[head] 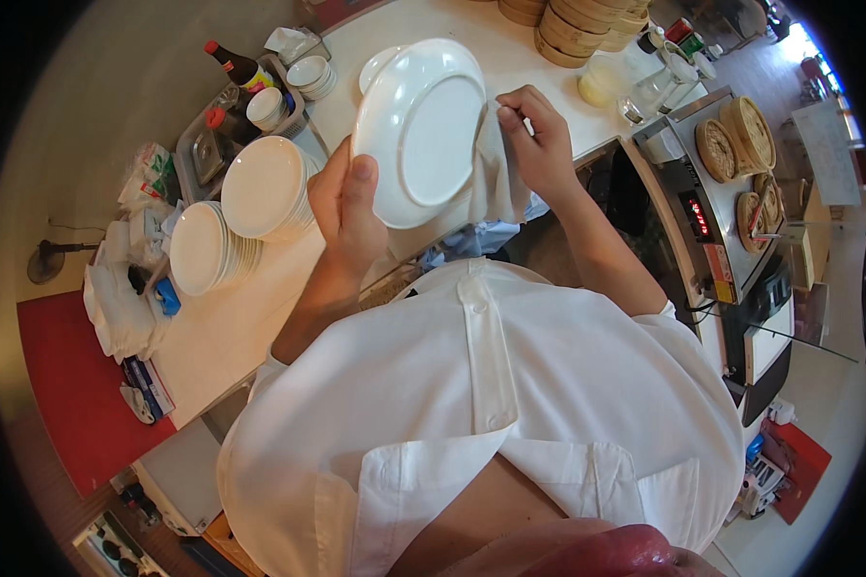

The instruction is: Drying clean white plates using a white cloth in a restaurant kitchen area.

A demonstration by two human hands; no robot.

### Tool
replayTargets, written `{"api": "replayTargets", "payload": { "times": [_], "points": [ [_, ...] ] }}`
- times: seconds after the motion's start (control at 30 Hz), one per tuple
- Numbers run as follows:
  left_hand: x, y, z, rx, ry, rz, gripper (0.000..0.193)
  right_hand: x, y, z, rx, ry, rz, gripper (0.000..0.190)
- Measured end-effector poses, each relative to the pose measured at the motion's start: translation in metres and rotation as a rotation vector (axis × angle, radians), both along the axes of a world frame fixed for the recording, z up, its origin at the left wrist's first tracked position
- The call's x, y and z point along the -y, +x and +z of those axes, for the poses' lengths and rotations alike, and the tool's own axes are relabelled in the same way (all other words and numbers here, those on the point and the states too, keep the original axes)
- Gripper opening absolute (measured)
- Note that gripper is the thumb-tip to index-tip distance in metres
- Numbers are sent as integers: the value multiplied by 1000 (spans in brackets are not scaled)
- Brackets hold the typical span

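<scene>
A white plate (440, 137) is tilted up in front of me, its underside and foot ring facing my head. My left hand (348, 202) grips it by the left rim, thumb on the underside. At the opposite rim, my right hand (538, 137) pinches a beige cloth (496, 173) that hangs down beside the plate and partly behind it. Left of my left hand stand two stacks of white plates, the larger stack (263, 187) and the nearer stack (202, 249). Part of another white dish (379, 66) shows behind the raised plate.
Bamboo steamers (574, 32) are piled at the back of the white counter (411, 21). Glass jars (657, 86) stand right of them. A steamer cooker (700, 209) with a lit display is at right. A grey basket (195, 166) holds bottles and bowls at left.
</scene>
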State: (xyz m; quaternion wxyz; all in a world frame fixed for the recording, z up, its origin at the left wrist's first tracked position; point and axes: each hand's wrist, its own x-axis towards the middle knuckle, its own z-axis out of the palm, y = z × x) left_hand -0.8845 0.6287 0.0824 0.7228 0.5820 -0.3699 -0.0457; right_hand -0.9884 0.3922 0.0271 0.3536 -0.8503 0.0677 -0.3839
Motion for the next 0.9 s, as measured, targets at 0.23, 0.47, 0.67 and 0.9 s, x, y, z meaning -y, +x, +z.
{"api": "replayTargets", "payload": {
  "times": [0.23, 0.47, 0.67, 0.9],
  "points": [
    [-15, 4, 6, 184, 88, 31, 60, -23, -7, 49, 365, 1182, 303, 16],
    [1, -21, 16, 276, 152, 59, 51, -55, 8, 53, 352, 648, 2, 14],
    [11, -17, 4, 554, 134, 98, 40, -53, 18, 56, 312, 932, 15, 18],
    [25, -6, -1, 861, 123, 74, 39, -70, 21, 74, 330, 1426, 66, 25]
  ]
}}
